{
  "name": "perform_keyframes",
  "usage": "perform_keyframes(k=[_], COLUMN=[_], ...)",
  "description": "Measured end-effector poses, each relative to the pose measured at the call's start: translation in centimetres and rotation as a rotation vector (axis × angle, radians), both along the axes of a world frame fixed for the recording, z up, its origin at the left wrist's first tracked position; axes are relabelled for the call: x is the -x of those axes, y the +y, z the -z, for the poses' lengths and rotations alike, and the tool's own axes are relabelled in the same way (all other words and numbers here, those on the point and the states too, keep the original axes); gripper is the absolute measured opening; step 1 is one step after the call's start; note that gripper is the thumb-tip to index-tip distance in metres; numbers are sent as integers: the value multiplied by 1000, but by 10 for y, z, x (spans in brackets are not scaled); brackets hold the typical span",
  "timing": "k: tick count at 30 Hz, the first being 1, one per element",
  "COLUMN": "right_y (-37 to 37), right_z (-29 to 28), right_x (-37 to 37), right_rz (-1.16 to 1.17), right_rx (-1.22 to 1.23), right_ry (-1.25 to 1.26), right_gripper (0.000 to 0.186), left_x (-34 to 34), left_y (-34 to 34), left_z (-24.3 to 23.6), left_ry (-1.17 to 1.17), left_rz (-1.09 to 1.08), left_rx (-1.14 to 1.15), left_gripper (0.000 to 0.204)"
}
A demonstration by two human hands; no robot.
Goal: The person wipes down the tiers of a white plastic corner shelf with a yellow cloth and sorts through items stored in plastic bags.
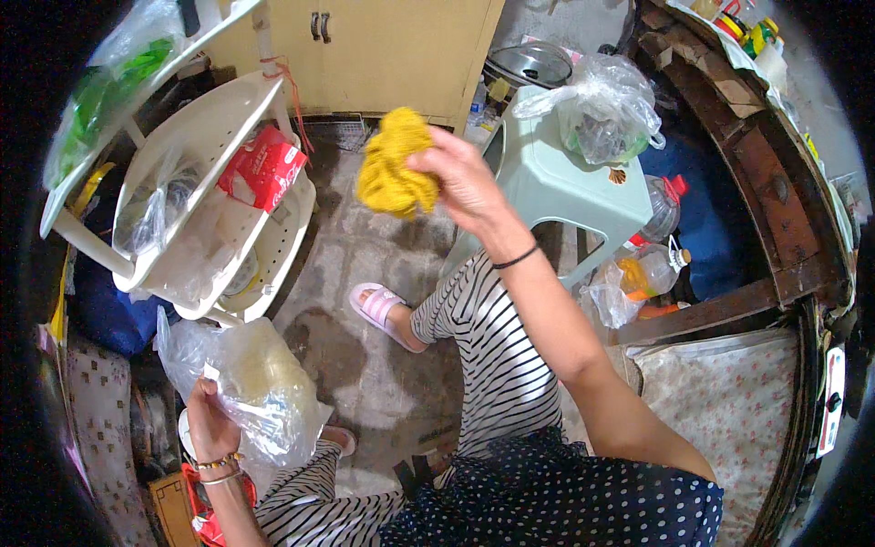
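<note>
My right hand (460, 180) is raised at the upper middle, its fingers closed round a crumpled mustard-yellow knitted cloth (398, 164). The cloth hangs in the air above the floor, to the left of the pale green stool. At the lower left, my left hand (211, 421) pinches the edge of a clear plastic bag (273, 387). Something pale and yellowish fills the bag, but I cannot make out what it is. The bag hangs just below the white shelf rack.
A white plastic shelf rack (205, 173) on the left carries a red carton (264, 169) and plastic bags. On the right, a pale green stool (556, 182) bears a knotted clear bag (606, 109). Bottles (652, 271) stand beside it. A cream cabinet (374, 64) is at the back.
</note>
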State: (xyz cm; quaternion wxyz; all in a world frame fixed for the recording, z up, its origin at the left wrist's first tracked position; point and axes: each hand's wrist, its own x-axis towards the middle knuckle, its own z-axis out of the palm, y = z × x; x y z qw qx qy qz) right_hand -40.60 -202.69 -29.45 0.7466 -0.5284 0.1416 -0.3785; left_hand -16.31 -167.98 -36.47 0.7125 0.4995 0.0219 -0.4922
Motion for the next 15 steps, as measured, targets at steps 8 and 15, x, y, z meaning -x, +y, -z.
perform_keyframes(k=[8, 15], right_y=[1, -37], right_z=[-46, -61], right_x=[138, 259], right_rz=[301, 882], right_rx=[406, 548], right_ry=[227, 491], right_gripper=[49, 38], left_x=[-6, -8], left_y=[5, 6], left_z=[6, 11], left_ry=[98, 134], left_rz=[-21, 1], left_rx=[9, -12], left_gripper=[23, 24])
